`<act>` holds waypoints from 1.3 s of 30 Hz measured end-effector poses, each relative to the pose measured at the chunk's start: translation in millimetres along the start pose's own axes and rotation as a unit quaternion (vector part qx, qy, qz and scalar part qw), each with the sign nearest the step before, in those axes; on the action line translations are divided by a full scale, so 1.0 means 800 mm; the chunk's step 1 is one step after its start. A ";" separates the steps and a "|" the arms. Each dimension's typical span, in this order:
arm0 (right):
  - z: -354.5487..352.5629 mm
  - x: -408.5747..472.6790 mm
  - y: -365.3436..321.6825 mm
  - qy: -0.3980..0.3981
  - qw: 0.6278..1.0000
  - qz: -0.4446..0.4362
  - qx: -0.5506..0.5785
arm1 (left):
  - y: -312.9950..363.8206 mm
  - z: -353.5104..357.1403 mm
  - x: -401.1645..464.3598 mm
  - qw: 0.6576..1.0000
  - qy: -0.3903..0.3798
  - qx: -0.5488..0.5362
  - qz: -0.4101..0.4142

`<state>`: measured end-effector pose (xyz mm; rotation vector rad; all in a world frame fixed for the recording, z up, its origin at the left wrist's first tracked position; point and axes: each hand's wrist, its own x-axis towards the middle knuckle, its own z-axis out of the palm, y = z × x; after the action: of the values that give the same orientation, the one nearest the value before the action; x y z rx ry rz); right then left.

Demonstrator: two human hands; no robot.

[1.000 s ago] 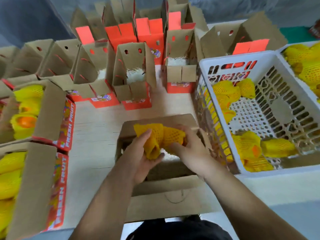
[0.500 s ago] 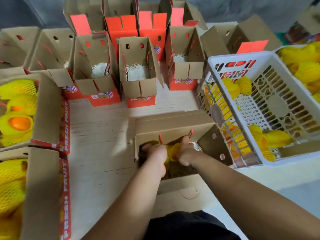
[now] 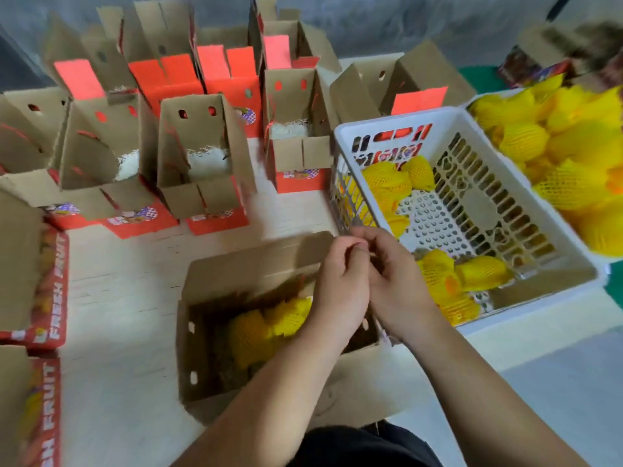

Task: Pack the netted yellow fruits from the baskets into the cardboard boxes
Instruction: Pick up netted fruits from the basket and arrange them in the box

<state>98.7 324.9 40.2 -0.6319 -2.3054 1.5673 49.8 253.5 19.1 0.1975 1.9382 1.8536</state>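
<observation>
An open cardboard box (image 3: 202, 332) stands in front of me with netted yellow fruits (image 3: 259, 328) lying inside it. My left hand (image 3: 340, 284) and my right hand (image 3: 396, 281) hover side by side over the box's right edge. Their fingers are loosely curled and nothing shows in either hand. Just to their right is a white plastic basket (image 3: 387, 121) with several netted fruits (image 3: 472, 274) in its near and far corners. A second basket at the far right is piled with netted fruits (image 3: 556, 146).
Several open cardboard boxes with red flaps (image 3: 199, 156) stand in rows at the back, some lined with white padding. Filled "FRESH FRUIT" boxes (image 3: 50, 288) sit along the left edge. The pale tabletop (image 3: 128, 288) lies between them.
The hands lowered the netted fruits into the near box and let go. Both have since risen out of it and shifted right, toward the white basket.
</observation>
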 end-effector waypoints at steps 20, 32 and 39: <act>-0.200 0.185 0.228 -0.504 0.588 0.004 -0.633 | -0.007 0.173 0.110 0.606 -0.068 0.780 0.139; -0.263 0.230 0.236 -0.337 0.898 0.150 -0.240 | -0.017 0.173 0.125 0.632 -0.051 0.767 0.102; -0.231 0.194 0.169 -0.299 0.885 0.180 0.307 | -0.015 0.161 0.110 0.871 0.050 0.445 0.203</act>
<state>76.6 594.3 -18.9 -0.4553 -1.8827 2.8322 26.9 405.0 -11.5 0.8571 2.8650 1.0145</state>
